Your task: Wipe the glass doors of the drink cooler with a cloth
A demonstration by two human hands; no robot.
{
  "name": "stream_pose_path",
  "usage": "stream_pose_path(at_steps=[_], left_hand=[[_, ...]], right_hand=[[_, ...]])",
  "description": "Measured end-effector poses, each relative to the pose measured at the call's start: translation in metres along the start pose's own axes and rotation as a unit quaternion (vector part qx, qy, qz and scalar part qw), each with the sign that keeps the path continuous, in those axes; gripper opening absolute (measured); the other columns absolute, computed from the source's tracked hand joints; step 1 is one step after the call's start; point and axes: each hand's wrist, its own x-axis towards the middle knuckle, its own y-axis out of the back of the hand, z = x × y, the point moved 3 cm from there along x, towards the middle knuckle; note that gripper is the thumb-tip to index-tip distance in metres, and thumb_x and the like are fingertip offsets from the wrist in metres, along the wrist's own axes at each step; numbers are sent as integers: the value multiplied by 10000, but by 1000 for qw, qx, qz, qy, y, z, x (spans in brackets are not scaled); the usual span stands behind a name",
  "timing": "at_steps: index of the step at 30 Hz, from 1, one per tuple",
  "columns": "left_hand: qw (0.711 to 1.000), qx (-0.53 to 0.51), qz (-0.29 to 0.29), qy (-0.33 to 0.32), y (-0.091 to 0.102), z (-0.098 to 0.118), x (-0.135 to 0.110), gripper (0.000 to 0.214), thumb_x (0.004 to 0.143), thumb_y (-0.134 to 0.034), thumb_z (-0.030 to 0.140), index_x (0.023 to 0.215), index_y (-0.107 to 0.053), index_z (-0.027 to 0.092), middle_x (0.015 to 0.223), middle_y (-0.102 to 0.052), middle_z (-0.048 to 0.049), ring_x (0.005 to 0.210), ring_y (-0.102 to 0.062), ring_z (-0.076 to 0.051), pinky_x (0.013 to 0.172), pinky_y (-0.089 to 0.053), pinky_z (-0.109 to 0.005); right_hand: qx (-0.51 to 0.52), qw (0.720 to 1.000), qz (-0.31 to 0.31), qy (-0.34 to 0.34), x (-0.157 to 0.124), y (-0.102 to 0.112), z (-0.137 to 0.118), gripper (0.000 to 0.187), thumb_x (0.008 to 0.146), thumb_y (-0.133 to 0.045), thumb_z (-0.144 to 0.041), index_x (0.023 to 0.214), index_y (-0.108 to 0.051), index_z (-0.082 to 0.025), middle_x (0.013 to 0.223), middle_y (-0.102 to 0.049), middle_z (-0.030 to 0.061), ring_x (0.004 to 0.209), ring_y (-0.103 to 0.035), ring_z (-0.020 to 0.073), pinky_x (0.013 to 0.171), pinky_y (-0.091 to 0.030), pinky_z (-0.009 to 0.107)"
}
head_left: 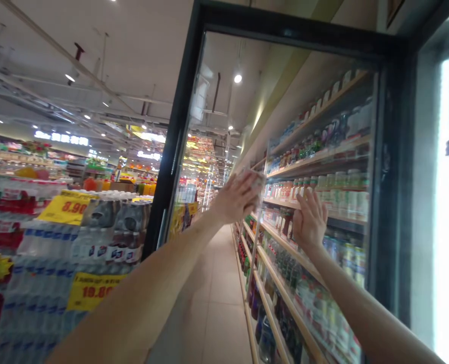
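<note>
A glass cooler door (285, 38) with a black frame stands open in front of me. My left hand (237, 197) reaches to the middle of the pane, its fingers over a pale, crumpled cloth (257, 177) that is blurred by motion. The cloth seems to lie against the glass. To the right, my right hand (310, 220) is raised with its fingers apart, holding nothing. It is close to the pane, but I cannot tell whether it touches. Shelves of bottles (322, 194) show in the glass behind both hands.
Stacked packs of bottled water (42, 273) with yellow price signs (67, 207) stand at the left. A tiled floor (218, 303) runs ahead, seen in the pane. At the right edge is a bright light strip (446, 212) inside the cooler.
</note>
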Motion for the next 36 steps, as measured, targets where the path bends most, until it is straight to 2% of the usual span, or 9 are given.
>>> stream_pose_path(at_steps=[3,6,8,13,19,24,27,30,36], left_hand=[[992,26,43,111,7,-20,-3,551,891,-403,414,1386,-360,174,1535,-218,-135,1432,-103,-300,1130,-167,-528],[995,13,-16,-102,4,-11,-13,545,889,-412,430,1392,-355,229,1521,-280,-89,1429,-148,-254,1148,-164,-460],[988,15,-38,-147,6,-17,-19,525,889,-413,432,1384,-365,263,1512,-306,-65,1421,-191,-228,1150,-168,-441],[974,70,67,205,23,-58,-42,535,887,-414,379,1369,-382,150,1519,-243,-175,1423,-151,-304,1100,-245,-510],[998,39,-30,-48,19,-31,-81,556,875,-426,427,1397,-342,253,1521,-283,-79,1427,-161,-236,1142,-197,-430],[958,68,104,258,25,-61,-54,568,895,-397,364,1411,-295,149,1534,-199,-170,1430,-108,-298,1103,-260,-520],[996,45,45,60,14,-37,-31,585,897,-394,398,1425,-272,177,1533,-226,-135,1432,-98,-284,1112,-265,-490],[991,29,-39,-126,10,-23,-12,504,912,-369,410,1387,-351,244,1522,-281,-70,1427,-158,-235,1139,-234,-441],[968,62,78,232,25,-63,22,523,900,-397,362,1367,-375,130,1516,-254,-167,1422,-143,-318,1113,-238,-540]], right_hand=[[-3,1000,0,-1,0,0,-1,442,886,-390,-275,1312,-495,-224,1409,-464,117,1352,-358,255,1088,-266,490],[-6,1000,-2,1,0,1,-2,430,893,-392,-289,1303,-502,-217,1407,-467,119,1352,-359,254,1085,-275,486],[-7,1000,-1,2,0,0,-2,425,893,-399,-288,1298,-507,-214,1403,-472,120,1349,-365,257,1083,-279,488],[-1,1000,4,-2,-1,-1,-1,438,882,-409,-269,1307,-502,-217,1401,-474,120,1349,-364,261,1086,-273,498],[-1,1000,0,-8,-1,-2,-1,438,874,-406,-274,1297,-513,-233,1385,-494,112,1345,-370,266,1081,-278,505],[-5,1000,8,-3,-1,-2,-1,439,876,-409,-285,1294,-517,-210,1392,-483,125,1334,-384,271,1078,-276,495],[-9,1000,10,-3,-1,-2,0,434,880,-406,-295,1290,-522,-215,1393,-484,119,1329,-393,268,1078,-281,490],[-5,1000,9,-1,-1,-1,-1,441,883,-402,-294,1303,-511,-218,1400,-475,122,1330,-392,269,1075,-289,492],[-6,1000,11,3,-1,0,-2,422,892,-403,-294,1288,-519,-206,1389,-488,125,1341,-378,264,1083,-281,482]])
